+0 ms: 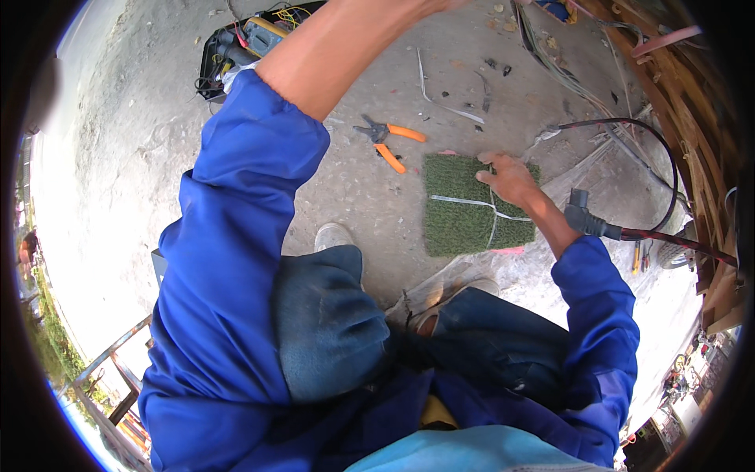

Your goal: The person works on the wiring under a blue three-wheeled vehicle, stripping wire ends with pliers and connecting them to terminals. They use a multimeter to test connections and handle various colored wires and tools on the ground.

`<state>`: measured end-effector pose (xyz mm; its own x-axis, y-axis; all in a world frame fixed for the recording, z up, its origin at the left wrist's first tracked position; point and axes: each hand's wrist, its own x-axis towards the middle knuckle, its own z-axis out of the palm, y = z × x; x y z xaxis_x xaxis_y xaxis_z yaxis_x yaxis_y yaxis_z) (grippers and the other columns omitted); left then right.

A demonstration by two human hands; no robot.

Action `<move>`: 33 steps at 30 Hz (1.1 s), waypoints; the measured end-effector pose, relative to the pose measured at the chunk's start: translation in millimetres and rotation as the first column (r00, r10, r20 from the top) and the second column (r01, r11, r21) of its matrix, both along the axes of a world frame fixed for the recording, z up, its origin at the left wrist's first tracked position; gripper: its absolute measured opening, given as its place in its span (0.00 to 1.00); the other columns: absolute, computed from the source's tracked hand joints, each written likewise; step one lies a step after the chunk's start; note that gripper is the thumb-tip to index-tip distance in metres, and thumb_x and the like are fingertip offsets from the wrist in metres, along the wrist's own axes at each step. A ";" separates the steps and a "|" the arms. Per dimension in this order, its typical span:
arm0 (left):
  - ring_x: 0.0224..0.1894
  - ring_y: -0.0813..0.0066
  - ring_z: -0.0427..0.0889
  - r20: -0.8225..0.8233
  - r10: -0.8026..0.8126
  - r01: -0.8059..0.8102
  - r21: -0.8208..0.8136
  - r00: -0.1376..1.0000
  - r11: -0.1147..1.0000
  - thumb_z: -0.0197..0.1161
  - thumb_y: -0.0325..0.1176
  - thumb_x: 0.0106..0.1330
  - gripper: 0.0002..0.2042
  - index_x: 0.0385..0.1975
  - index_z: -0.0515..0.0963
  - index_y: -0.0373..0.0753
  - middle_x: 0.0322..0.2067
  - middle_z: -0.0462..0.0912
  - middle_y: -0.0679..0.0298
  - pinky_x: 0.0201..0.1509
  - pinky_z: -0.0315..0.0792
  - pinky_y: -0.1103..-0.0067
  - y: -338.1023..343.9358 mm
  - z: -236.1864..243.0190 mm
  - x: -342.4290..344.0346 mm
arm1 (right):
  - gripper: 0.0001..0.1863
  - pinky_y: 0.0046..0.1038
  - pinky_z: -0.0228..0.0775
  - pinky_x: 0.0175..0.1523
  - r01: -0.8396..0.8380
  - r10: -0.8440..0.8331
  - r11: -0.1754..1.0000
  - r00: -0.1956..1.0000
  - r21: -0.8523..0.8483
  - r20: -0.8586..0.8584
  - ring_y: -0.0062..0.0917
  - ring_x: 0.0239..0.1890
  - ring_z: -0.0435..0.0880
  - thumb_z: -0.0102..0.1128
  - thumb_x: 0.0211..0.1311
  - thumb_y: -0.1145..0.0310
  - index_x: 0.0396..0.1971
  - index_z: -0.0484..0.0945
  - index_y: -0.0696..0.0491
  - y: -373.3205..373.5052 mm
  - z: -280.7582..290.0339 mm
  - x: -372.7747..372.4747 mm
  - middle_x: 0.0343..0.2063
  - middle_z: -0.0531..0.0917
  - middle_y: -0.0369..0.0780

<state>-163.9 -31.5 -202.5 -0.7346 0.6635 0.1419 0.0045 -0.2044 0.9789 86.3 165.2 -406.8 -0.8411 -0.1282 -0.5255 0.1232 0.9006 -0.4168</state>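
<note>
On the ground in front of me lies a square piece of green artificial turf [458, 222]. Thin white ties cross over it. My right hand [511, 179] rests on its far right part, thumb and fingers apart on the pile. Whether a fingertip touches the tie running under it, I cannot tell. My left arm reaches far forward across the picture. Only a sliver of my left hand [450, 4] shows at the top edge, its fingers cut off. Left of the turf lie wire strippers [383, 140] with orange handles, their jaws pointing left.
A black tray [211, 59] at the far left holds a multimeter [265, 35] and wires, partly behind my left arm. A black cable with a plug-like connector [582, 214] runs beside my right forearm. Wooden boards [676, 102] line the right side. White strips [440, 102] litter the ground.
</note>
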 end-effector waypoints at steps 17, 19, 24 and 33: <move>0.31 0.77 0.83 0.365 0.233 -0.220 -0.078 0.901 0.972 0.60 0.28 0.73 0.10 0.44 0.82 0.27 0.33 0.88 0.59 0.36 0.78 0.78 -86.6 -92.1 191.2 | 0.56 0.52 0.58 0.75 -0.241 0.229 0.916 0.970 0.320 0.075 0.49 0.75 0.62 0.80 0.49 0.70 0.78 0.55 0.43 22.5 -3.7 14.0 0.72 0.66 0.46; 0.31 0.76 0.84 0.372 0.271 -0.233 -0.144 0.888 0.962 0.59 0.29 0.73 0.10 0.43 0.82 0.27 0.33 0.88 0.58 0.37 0.78 0.77 -103.7 -121.4 226.6 | 0.57 0.52 0.59 0.75 -0.272 0.268 0.910 0.962 0.314 0.056 0.48 0.75 0.62 0.80 0.49 0.71 0.78 0.55 0.44 22.9 -7.7 15.1 0.72 0.65 0.46; 0.35 0.71 0.85 0.322 0.383 -0.276 -0.331 0.866 0.902 0.62 0.31 0.70 0.12 0.46 0.81 0.29 0.34 0.88 0.56 0.41 0.79 0.73 -149.3 -172.2 297.9 | 0.59 0.52 0.59 0.74 -0.287 0.307 0.872 0.952 0.396 0.014 0.47 0.74 0.63 0.81 0.48 0.71 0.79 0.53 0.44 28.7 -22.6 20.6 0.74 0.63 0.46; 0.40 0.70 0.86 0.373 0.461 -0.303 -0.409 0.805 0.861 0.61 0.33 0.73 0.14 0.51 0.81 0.32 0.40 0.88 0.56 0.46 0.80 0.72 -173.8 -180.4 312.2 | 0.49 0.51 0.69 0.64 -0.303 0.347 0.863 0.937 0.405 -0.038 0.50 0.62 0.73 0.86 0.40 0.68 0.66 0.67 0.51 35.7 -23.5 15.3 0.58 0.73 0.49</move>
